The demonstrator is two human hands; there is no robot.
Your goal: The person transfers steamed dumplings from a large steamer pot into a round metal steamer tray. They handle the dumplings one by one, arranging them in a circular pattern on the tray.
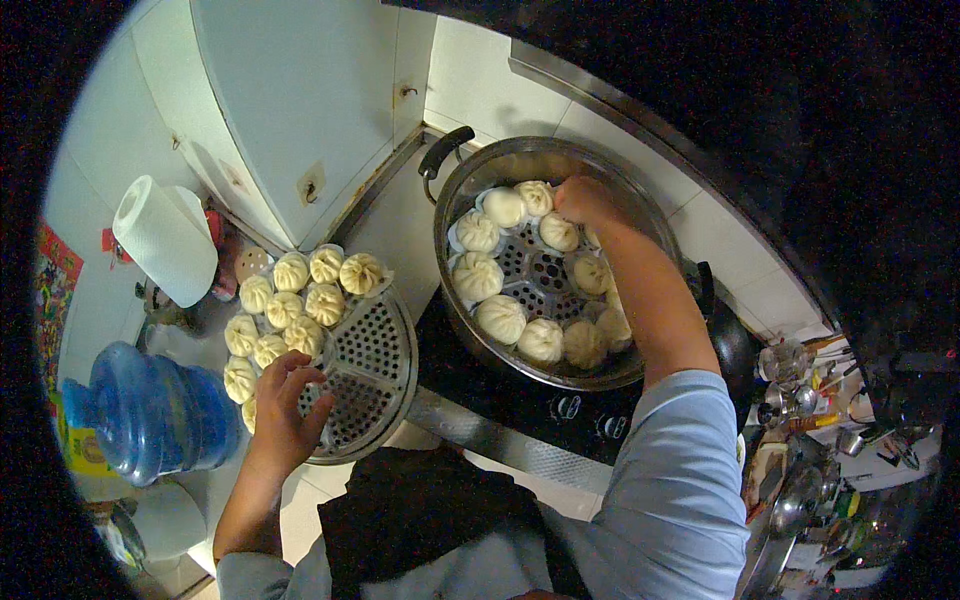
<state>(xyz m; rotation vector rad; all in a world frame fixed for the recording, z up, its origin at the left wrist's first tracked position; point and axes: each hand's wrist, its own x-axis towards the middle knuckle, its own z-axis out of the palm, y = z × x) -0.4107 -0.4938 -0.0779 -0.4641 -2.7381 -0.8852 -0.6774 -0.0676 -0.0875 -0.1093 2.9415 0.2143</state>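
Observation:
A large steel steamer pot (551, 379) with dark handles stands on a black cooktop (517, 409). Inside it, a ring of pleated steamed buns (501, 319) rests on a perforated rack (546, 271), with paper showing under some. My right hand (585, 201) reaches into the far side of the pot, beside a bun (535, 198); its fingertips are partly hidden. On the left lies a second round perforated steamer rack (367, 341), its left part covered with more buns (283, 309). My left hand (289, 409) hovers at this rack's near side, fingers apart, close to a bun (302, 337).
A paper towel roll (165, 240) and a blue water jug (161, 412) stand at the left. A cabinet (300, 90) rises behind the rack. Beyond the pot runs a tiled wall (720, 217). Cluttered metal kitchenware (802, 502) lies at the right.

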